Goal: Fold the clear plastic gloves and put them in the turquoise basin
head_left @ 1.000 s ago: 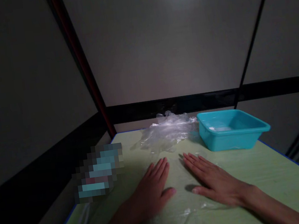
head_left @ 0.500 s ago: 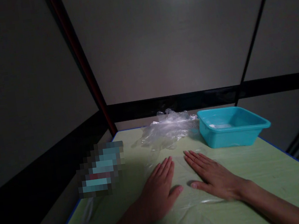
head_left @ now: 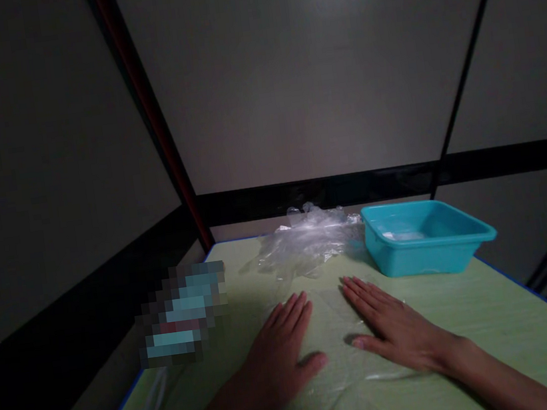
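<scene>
Palms down over a thin clear plastic sheet (head_left: 338, 358), left hand (head_left: 280, 360) and right hand (head_left: 397, 331) apart, with fingers straight and nearly together and thumbs stretched inward. Hard to tell how firmly pressed. Laid out on the green table (head_left: 510, 321), between the two hands, wrinkled at the near end. Beyond, a crumpled heap of clear plastic (head_left: 309, 246) next to a turquoise basin (head_left: 424, 260). At left, a pixelated item (head_left: 183, 314).
</scene>
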### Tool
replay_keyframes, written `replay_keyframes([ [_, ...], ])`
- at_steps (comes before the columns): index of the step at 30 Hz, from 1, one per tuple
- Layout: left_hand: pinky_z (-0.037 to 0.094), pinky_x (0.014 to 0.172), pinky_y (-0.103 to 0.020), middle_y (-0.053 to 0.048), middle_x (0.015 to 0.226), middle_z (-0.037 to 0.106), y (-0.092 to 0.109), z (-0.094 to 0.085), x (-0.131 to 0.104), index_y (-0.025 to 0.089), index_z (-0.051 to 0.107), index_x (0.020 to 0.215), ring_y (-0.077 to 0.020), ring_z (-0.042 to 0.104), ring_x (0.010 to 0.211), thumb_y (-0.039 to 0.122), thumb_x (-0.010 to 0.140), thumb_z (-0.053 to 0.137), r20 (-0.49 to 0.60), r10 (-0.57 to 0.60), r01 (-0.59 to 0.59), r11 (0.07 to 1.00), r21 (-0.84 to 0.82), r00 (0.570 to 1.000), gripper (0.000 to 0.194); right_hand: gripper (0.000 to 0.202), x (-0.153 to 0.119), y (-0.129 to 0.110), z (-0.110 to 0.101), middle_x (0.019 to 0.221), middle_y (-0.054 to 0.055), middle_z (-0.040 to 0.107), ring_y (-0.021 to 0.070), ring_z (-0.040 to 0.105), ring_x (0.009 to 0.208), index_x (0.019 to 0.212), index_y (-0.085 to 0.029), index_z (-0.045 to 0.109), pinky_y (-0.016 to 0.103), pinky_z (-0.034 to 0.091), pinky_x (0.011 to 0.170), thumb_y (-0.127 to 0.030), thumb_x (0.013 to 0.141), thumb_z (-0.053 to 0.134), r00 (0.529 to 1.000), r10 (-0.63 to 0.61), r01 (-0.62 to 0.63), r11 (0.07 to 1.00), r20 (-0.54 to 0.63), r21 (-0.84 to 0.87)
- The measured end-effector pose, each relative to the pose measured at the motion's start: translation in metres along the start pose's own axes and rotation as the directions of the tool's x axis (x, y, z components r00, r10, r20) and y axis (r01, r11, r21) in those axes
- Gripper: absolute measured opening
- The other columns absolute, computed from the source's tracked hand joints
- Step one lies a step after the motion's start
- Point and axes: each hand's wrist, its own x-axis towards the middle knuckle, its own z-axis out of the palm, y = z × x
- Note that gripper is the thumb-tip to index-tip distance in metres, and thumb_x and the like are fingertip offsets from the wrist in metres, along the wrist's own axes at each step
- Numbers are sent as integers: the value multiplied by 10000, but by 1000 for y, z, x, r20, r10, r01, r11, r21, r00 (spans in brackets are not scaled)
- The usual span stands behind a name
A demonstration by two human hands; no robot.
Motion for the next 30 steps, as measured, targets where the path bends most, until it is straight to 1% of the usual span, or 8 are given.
replay_keyframes([
  [5,140,1051,-366,-62,1415,131,-2,3,0,169,184,1337,-186,99,1293,440,795,429,-23,10,-10,1000,9,1000,653,744,1,1,2,1403,106,99,236,88,1282,1355,-117,126,401,156,1047,-583,807,314,1000,7,-7,1000,29,-11],
  [9,141,1052,-366,-62,1416,129,-3,4,1,171,180,1338,-192,101,1293,443,781,449,-34,9,-8,1000,5,999,676,729,0,1,1,1401,103,106,236,93,1282,1355,-124,126,410,163,1044,-570,812,322,1000,2,-2,1000,14,0],
  [16,148,1049,-369,-79,1413,141,1,-2,3,145,186,1336,-204,115,1290,431,757,476,-10,-1,1,1000,-7,1000,708,725,-1,4,3,1401,101,112,244,103,1279,1357,-134,134,410,171,1043,-569,810,330,1000,-5,5,1000,-1,0],
  [22,158,1045,-377,-77,1412,148,-1,2,3,167,174,1339,-211,132,1287,432,750,484,-38,7,-8,1000,-22,999,717,731,-1,4,3,1402,102,109,242,103,1279,1357,-131,130,407,172,1043,-579,809,316,1000,3,-3,1000,12,-5],
  [26,158,1044,-371,-79,1414,140,-2,3,3,157,172,1340,-204,122,1289,440,756,473,-32,11,-12,1000,-11,999,715,738,-1,3,2,1403,106,113,239,101,1281,1356,-120,138,393,162,1047,-579,808,321,1000,17,-17,1000,24,-9],
  [30,155,1044,-376,-72,1416,135,-2,2,4,171,166,1341,-207,117,1290,449,757,468,-34,21,-22,1000,-18,999,714,724,-1,4,3,1406,91,110,239,99,1281,1359,-139,125,397,161,1047,-569,813,325,1000,13,-14,1000,13,4],
])
